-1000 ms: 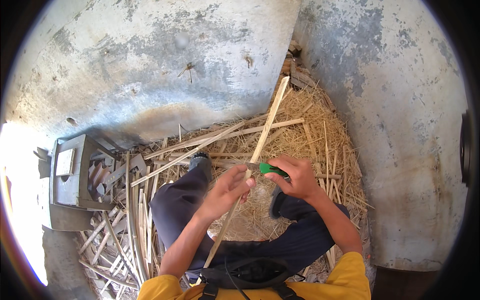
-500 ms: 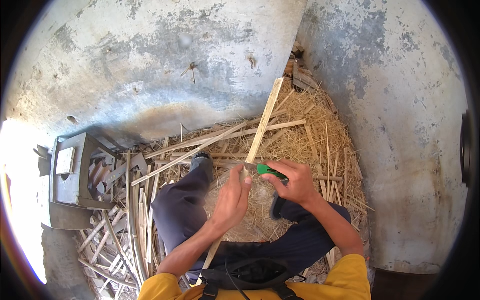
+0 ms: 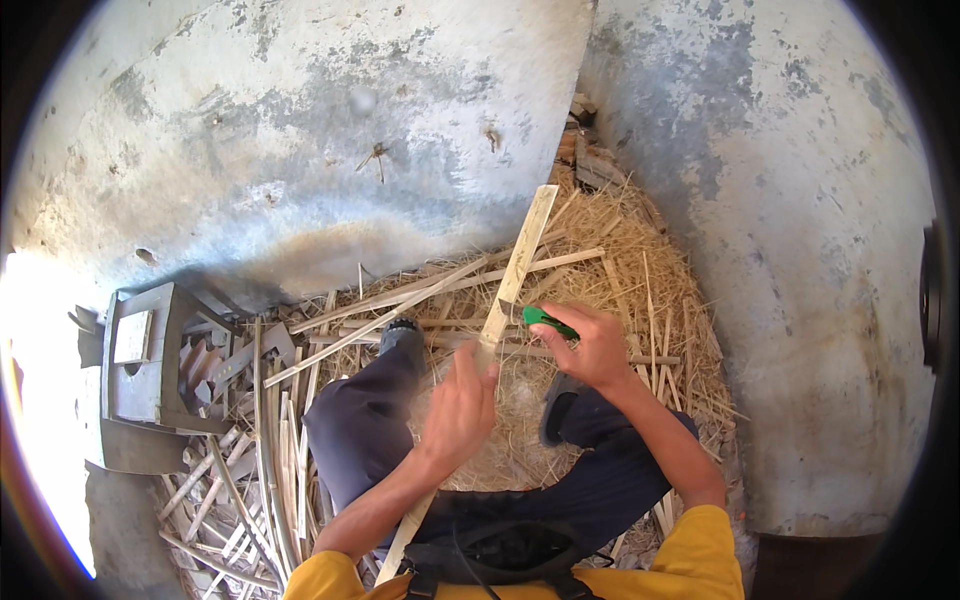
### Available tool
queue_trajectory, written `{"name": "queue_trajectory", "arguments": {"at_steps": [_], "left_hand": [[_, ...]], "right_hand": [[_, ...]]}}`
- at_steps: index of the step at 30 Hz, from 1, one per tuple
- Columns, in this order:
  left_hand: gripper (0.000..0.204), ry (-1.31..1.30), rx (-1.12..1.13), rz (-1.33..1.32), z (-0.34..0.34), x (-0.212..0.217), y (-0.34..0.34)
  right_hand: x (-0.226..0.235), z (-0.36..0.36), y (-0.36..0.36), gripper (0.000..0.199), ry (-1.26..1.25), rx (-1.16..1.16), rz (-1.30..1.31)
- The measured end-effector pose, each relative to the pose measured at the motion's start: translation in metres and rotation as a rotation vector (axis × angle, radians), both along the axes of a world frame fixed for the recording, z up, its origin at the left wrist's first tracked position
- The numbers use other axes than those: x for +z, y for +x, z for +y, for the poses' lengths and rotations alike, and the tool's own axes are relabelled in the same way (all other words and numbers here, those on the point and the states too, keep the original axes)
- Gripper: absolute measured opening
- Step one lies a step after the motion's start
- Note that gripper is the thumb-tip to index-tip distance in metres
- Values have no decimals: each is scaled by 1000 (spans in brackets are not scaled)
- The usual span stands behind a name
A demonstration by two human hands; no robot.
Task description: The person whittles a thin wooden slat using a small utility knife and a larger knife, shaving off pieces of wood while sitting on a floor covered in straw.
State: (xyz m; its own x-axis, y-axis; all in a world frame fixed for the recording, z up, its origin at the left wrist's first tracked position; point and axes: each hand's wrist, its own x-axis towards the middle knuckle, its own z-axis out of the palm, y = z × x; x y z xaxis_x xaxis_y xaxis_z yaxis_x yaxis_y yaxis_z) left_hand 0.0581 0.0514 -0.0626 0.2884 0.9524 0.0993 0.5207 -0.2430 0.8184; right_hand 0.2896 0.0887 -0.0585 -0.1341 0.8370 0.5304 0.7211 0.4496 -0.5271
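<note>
My left hand (image 3: 460,405) is closed round a long, flat, pale strip of wood or bamboo (image 3: 524,248). The strip runs from beside my waist, under the left forearm, out toward the wall corner. In my right hand (image 3: 590,345) is a green-handled utility knife (image 3: 549,322). Its blade meets the right edge of the strip, a little beyond the left hand's fingers.
Straw and shavings (image 3: 625,240) cover the floor ahead. Loose strips (image 3: 395,305) lie across it and pile up at left, beside a grey wooden box (image 3: 145,345). Peeling walls (image 3: 450,130) stand ahead and on the right. My bent legs (image 3: 360,415) flank the strip.
The strip has slid toward me, its far end now lower in view. The knife has moved slightly away from my left hand along the strip.
</note>
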Motion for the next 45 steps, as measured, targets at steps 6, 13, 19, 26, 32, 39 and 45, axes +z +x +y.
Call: {"name": "queue_trajectory", "arguments": {"at_steps": [6,13,19,26,32,39,45], "left_hand": [[36,13,-23,64,-2,0,-4],[42,-3,-94,160,-19,-8,-1],[45,-49,-134,82,-9,-6,9],[46,-31,-61,15,2,-20,-5],[48,-82,-65,12,4,-17,-2],[48,-21,-56,57,2,-24,0],[48,33,-31,147,-1,-25,4]], "right_hand": [[-5,16,15,36,-39,-78,27],[-7,74,97,59,-374,-543,-8],[-55,79,207,56,-30,-671,124],[5,30,81,50,-305,-236,183],[14,16,17,36,-223,-62,213],[1,22,9,27,-263,-143,213],[-4,18,1,22,-108,-208,33]]}}
